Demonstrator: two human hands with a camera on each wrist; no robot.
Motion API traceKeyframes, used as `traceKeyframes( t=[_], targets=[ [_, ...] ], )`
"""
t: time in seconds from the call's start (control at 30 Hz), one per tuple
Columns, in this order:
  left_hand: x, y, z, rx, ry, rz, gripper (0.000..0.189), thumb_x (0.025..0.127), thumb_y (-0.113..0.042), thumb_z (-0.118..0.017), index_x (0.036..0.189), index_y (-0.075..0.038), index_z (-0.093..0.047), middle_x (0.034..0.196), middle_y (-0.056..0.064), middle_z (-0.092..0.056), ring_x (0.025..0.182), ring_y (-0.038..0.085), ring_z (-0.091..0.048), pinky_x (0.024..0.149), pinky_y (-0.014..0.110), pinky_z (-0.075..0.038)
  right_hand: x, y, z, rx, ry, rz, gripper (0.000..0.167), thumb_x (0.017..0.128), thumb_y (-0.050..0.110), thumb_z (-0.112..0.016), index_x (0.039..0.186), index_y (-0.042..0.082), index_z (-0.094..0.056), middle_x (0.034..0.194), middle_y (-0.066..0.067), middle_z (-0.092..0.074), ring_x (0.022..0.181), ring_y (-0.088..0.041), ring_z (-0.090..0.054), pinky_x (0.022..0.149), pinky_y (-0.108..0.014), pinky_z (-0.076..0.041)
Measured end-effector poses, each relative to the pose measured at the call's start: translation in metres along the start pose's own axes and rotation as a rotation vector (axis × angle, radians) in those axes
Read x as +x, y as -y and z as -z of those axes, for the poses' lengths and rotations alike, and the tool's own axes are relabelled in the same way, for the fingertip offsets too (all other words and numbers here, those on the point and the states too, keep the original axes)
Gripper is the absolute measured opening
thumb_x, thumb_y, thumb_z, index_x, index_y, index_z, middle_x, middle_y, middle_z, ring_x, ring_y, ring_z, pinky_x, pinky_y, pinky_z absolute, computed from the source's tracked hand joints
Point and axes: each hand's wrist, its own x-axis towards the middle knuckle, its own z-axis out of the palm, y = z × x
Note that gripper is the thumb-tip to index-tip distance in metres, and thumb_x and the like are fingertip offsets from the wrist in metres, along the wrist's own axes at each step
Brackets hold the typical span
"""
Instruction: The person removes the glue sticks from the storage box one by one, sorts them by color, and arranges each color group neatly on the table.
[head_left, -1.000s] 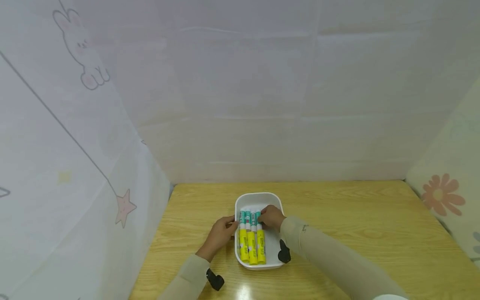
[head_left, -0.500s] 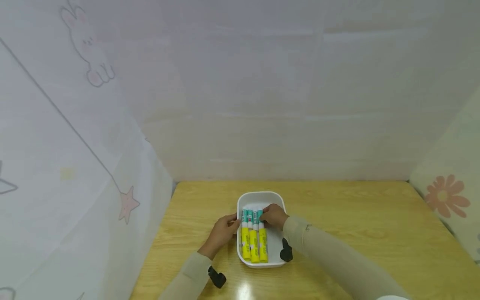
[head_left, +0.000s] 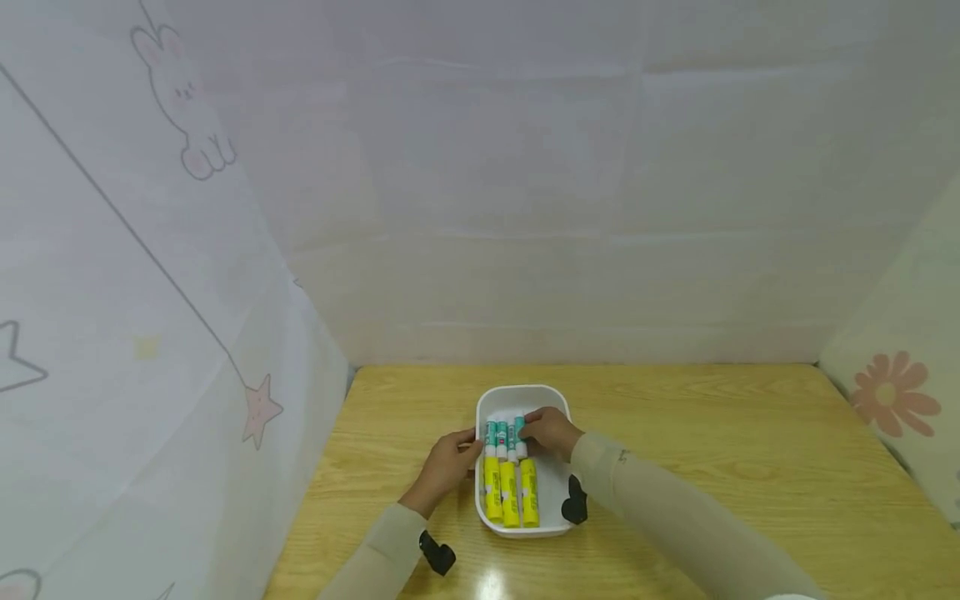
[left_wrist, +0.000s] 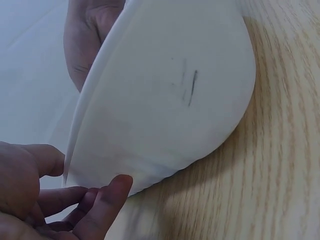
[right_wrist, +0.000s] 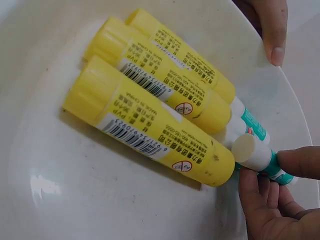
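Here, a teal tube (right_wrist: 266,162) (white-ended) in the right hand (head_left: 552,432).

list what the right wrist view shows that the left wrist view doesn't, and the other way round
Only the right wrist view: three yellow tubes, barcodes readable on two, and the green-and-white tube pinched by the right hand.
Only the left wrist view: the wood-grain tabletop and dark marks on the container's outer wall.
Both: the white container and parts of each hand, the left hand at its rim.
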Motion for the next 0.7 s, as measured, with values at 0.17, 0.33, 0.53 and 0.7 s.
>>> traceKeyframes(
  t=[0.17, 0.33, 0.53, 0.7],
  targets=[
    [-0.002, 0.002, 0.001, -0.030, 0.008, 0.010, 0.051, 0.103, -0.027, -0.052, 0.144, 0.001, -0.044, 0.131, 0.021, -0.056, 0.108, 0.029, -0.063, 0.076, 0.034, -0.059, -0.009, 0.006, 0.005, 0.201, 0.122, 0.020, 0.045, 0.094, 0.007, -0.063, 0.132, -0.010, -0.048, 0.119, -0.019, -0.059, 0.102, -0.025, -0.062, 0.095, -0.043, -0.051],
    [-0.002, 0.005, 0.003, -0.040, 0.006, 0.001, 0.051, 0.103, -0.028, -0.052, 0.144, 0.001, -0.044, 0.132, 0.021, -0.055, 0.109, 0.030, -0.062, 0.077, 0.035, -0.059, -0.016, 0.016, 0.014, 0.325, 0.209, 0.055, 0.044, 0.095, 0.005, -0.062, 0.134, -0.009, -0.046, 0.124, -0.020, -0.056, 0.106, -0.027, -0.061, 0.092, -0.040, -0.053],
    [0.000, 0.012, 0.001, -0.049, -0.004, 0.004, 0.053, 0.102, -0.033, -0.054, 0.144, -0.002, -0.045, 0.132, 0.019, -0.056, 0.111, 0.028, -0.062, 0.080, 0.035, -0.058, -0.021, 0.022, 0.029, 0.338, 0.238, 0.095, 0.048, 0.095, 0.007, -0.062, 0.137, -0.007, -0.044, 0.126, -0.020, -0.055, 0.108, -0.026, -0.061, 0.092, -0.039, -0.053],
    [0.002, 0.014, -0.001, -0.042, -0.014, -0.003, 0.055, 0.101, -0.036, -0.054, 0.144, -0.002, -0.045, 0.130, 0.017, -0.059, 0.110, 0.026, -0.062, 0.084, 0.036, -0.057, -0.026, 0.024, 0.039, 0.344, 0.226, 0.113, 0.049, 0.096, 0.006, -0.061, 0.139, -0.007, -0.043, 0.125, -0.020, -0.055, 0.105, -0.025, -0.062, 0.096, -0.042, -0.051]
  ],
)
